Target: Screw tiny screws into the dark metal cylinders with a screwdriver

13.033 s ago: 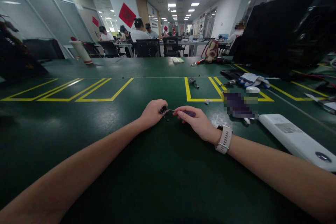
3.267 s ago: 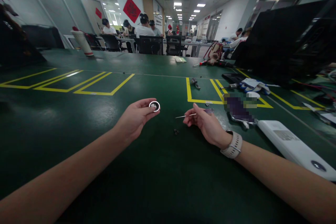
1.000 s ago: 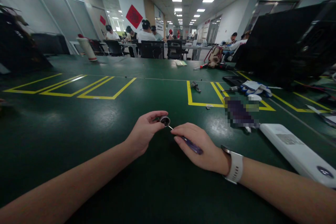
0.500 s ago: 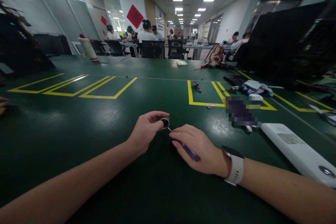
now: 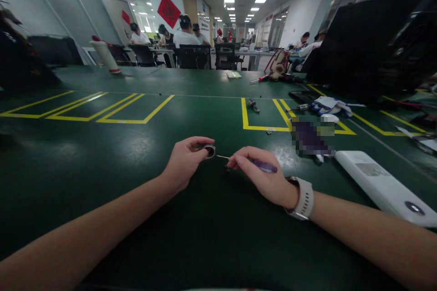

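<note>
Between thumb and fingers, my left hand (image 5: pixel 186 159) pinches a small round metal ring (image 5: pixel 210 150) with a dark opening that faces right. My right hand (image 5: pixel 261 170) grips a screwdriver with a purple handle (image 5: pixel 265 166). Its thin metal shaft (image 5: pixel 222 157) points left toward the ring, and a small gap shows between its tip and the ring. Tiny dark parts (image 5: pixel 227 168) lie on the green table just below the shaft.
Yellow tape (image 5: pixel 266 128) marks areas on the table (image 5: pixel 164 245). A small metal part (image 5: pixel 253 105) lies in one. To the right are gloves (image 5: pixel 329 105), a white oblong device (image 5: pixel 382 186) and a black monitor (image 5: pixel 368 45). Several people sit at desks behind.
My right hand has turned the screwdriver so its shaft lies flatter and has drawn the tip away from the ring. The tiny parts now show on the table. The view has tilted slightly.
</note>
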`<state>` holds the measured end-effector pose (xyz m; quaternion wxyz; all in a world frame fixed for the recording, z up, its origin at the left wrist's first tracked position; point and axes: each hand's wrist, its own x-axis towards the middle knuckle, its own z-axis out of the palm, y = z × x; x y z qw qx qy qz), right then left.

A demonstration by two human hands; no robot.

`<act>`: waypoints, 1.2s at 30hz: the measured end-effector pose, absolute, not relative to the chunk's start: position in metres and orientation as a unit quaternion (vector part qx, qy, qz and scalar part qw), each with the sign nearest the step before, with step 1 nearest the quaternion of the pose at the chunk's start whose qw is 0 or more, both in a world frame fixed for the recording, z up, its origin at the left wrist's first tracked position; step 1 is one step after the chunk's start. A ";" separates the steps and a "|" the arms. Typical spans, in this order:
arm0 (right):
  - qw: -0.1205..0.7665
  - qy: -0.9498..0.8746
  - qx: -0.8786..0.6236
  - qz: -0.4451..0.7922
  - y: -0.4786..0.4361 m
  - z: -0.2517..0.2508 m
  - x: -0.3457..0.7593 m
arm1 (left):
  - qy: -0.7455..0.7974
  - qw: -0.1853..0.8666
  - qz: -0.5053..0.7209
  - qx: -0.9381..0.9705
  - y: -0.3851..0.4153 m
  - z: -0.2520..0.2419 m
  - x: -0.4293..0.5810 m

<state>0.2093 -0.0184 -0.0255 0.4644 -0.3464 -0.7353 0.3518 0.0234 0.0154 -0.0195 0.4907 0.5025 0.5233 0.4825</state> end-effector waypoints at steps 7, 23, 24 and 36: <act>0.478 -0.522 -0.388 0.591 0.015 -0.041 0.222 | 0.513 0.528 0.515 0.438 0.020 -0.013 0.019; 0.380 -0.695 -0.451 0.411 0.001 -0.028 0.218 | 0.525 0.551 0.502 0.411 0.015 -0.005 0.023; 0.360 -0.733 -0.452 0.360 -0.003 -0.025 0.216 | 0.526 0.551 0.502 0.409 0.015 -0.005 0.023; 0.272 -0.910 -0.312 -0.016 -0.016 -0.032 0.208 | 0.534 0.548 0.493 0.414 0.015 -0.008 0.023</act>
